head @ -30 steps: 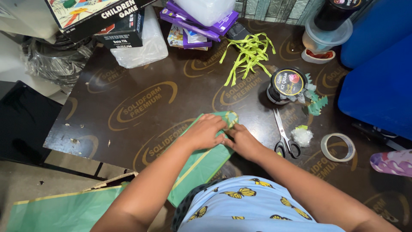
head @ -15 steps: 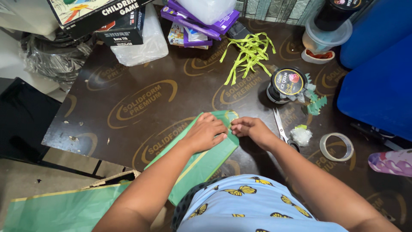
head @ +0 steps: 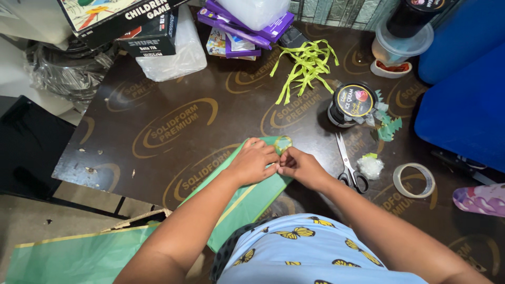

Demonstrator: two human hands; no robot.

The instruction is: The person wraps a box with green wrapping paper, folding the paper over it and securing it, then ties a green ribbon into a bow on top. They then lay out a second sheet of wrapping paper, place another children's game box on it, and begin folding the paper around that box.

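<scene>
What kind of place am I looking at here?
Probably a home craft corner: a dark board table with scissors, a tape roll and green paper under both hands, stacked game boxes at the back.

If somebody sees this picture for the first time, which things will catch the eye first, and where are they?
At the centre, the left hand presses flat on a folded green paper sheet with a yellow stripe, while the right hand pinches its top corner. To the right on the dark brown printed board lie steel scissors with black handles and a clear tape roll. Further back, a bundle of lime-green paper strips stands out.
</scene>
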